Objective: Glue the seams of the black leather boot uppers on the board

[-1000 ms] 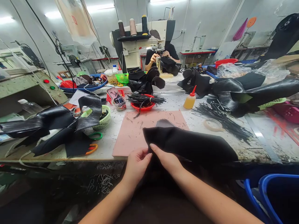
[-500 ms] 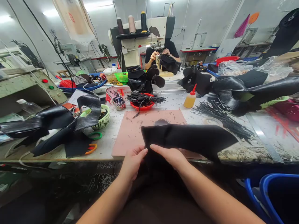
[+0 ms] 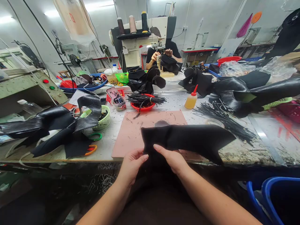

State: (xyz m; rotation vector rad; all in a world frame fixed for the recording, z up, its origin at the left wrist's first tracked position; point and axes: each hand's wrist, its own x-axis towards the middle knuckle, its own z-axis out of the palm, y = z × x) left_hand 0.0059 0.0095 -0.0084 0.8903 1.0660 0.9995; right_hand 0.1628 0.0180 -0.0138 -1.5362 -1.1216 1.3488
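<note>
Closed thumb-and-finger pinches of left hand [image 3: 131, 165] and right hand [image 3: 173, 160] are kept on the black leather-like panel [image 3: 187, 137], above the pink board [image 3: 130, 132]; its edge is best held evenly taut.

From here I read the black piece [image 3: 187, 137] as smooth and matt, the draped pieces [image 3: 52, 113] as glossy, leather-like, the green basket [image 3: 104, 121] as plastic, the surface [image 3: 250, 153] as rough, worn.
</note>
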